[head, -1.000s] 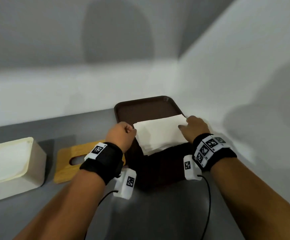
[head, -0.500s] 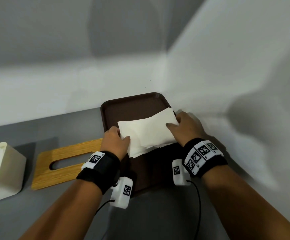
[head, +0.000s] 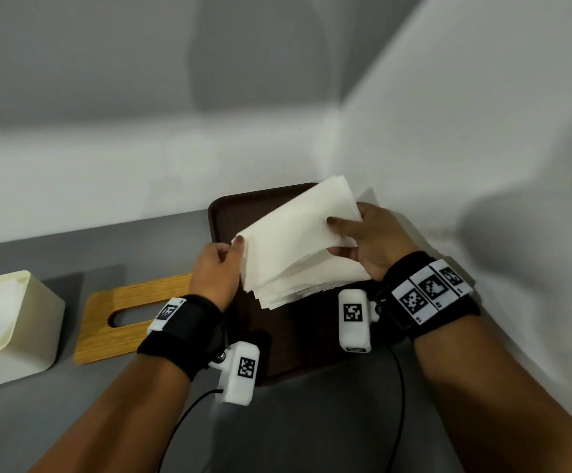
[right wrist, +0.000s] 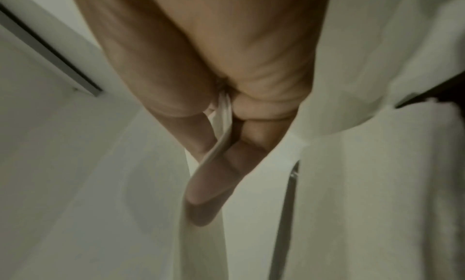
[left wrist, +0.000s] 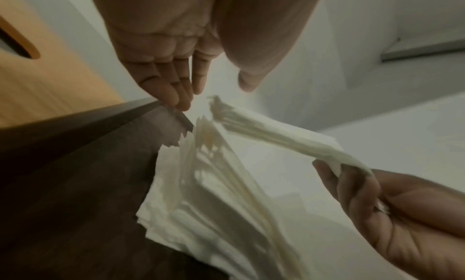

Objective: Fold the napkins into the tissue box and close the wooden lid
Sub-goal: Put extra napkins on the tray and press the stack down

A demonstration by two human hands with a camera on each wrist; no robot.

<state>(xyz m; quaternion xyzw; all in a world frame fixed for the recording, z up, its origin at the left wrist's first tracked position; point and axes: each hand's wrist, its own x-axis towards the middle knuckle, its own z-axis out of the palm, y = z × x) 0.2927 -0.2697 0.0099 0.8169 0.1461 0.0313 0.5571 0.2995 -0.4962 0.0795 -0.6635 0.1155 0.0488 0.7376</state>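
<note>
A stack of white napkins (head: 298,240) hangs tilted above the brown tray (head: 298,346). My right hand (head: 346,233) grips the right side of the stack, thumb on top. In the right wrist view the right hand (right wrist: 221,145) pinches a bunch of napkins (right wrist: 352,165) between thumb and fingers. My left hand (head: 235,249) is at the stack's left corner. The left wrist view shows the left hand (left wrist: 216,89) with straight fingers and thumb apart, the fanned napkin edges (left wrist: 226,185) just at its fingertips. The cream tissue box (head: 35,322) stands open at the far left, the wooden lid (head: 124,302) flat beside it.
White walls meet in a corner right behind the tray. The grey tabletop (head: 312,421) runs toward me between my forearms. Black cables trail from both wrist cameras across it.
The napkin stack has come up off the tray, its right side raised highest in my right hand. My left hand has loosened at the left corner.
</note>
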